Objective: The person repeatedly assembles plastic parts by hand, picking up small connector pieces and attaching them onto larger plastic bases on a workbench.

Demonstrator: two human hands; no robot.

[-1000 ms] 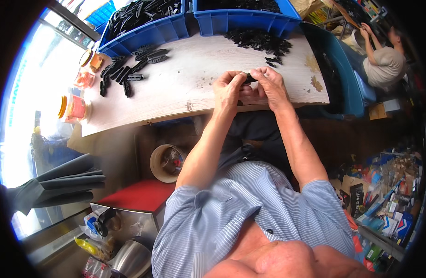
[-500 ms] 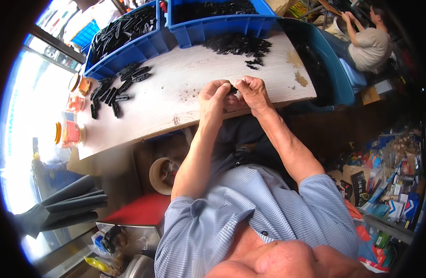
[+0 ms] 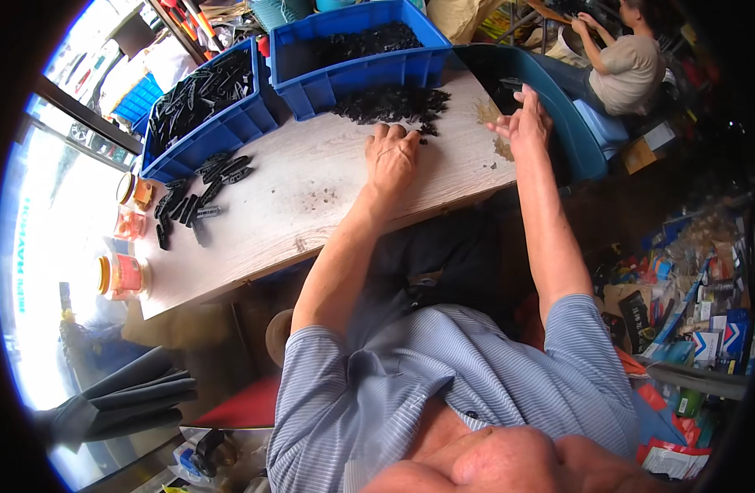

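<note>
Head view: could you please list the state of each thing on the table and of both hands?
Left hand: palm down, fingertips on the loose pile of small black plastic parts.
Right hand: open, empty, over the dark teal bin.
Two blue plastic bins: filled with black parts.
Orange-lidded jar: closed.

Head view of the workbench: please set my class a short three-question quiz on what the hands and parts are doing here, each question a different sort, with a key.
1. True or false: the left hand rests palm down on the table, fingertips at the pile of black parts.
2. Where is the right hand?
A. inside the blue bin
B. open, at the table's right end by the teal tub
C. on the jar
3. Fill in: the finished black pieces lie in a loose group toward the table's ___ end.

Key
1. True
2. B. It is by the teal tub, fingers spread, holding nothing visible.
3. Left
</note>
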